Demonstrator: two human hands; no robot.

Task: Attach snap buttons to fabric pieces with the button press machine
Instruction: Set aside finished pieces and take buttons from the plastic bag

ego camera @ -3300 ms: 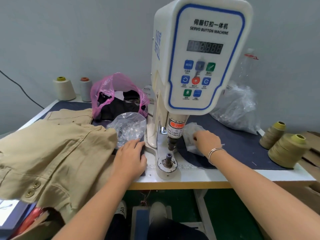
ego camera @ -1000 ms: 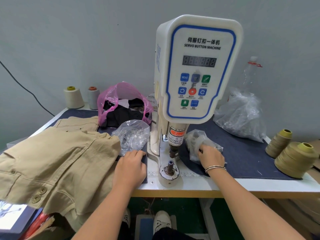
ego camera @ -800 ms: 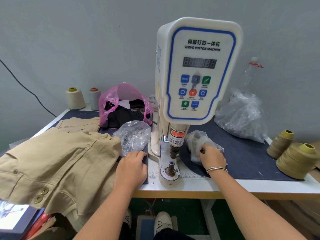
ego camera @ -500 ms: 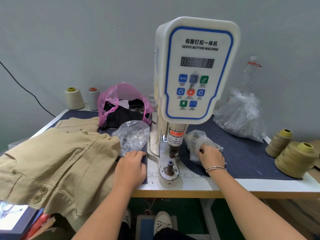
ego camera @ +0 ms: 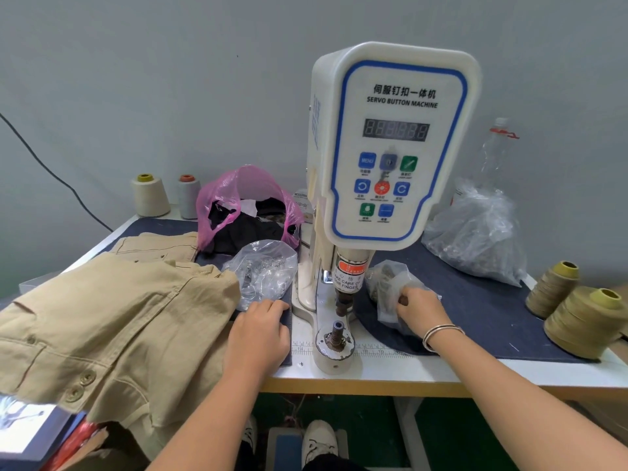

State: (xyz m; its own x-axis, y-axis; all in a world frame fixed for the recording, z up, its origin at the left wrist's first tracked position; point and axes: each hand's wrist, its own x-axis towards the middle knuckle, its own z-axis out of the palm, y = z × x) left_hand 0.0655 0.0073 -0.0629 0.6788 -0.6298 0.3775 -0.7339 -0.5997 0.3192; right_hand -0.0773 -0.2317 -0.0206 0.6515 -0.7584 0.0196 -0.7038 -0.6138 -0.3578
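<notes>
Resting at the tan fabric [ego camera: 112,321] edge, left hand [ego camera: 258,334] lies flat.

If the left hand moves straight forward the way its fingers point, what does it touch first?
Most likely the small clear bag of snaps, lying just past the fingers of the left hand. Depth is hard to judge.

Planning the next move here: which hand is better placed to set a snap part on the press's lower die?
Right. The right hand is already in the small clear plastic bag of snap parts beside the lower die post; the left hand lies flat by the tan fabric garment.
</notes>
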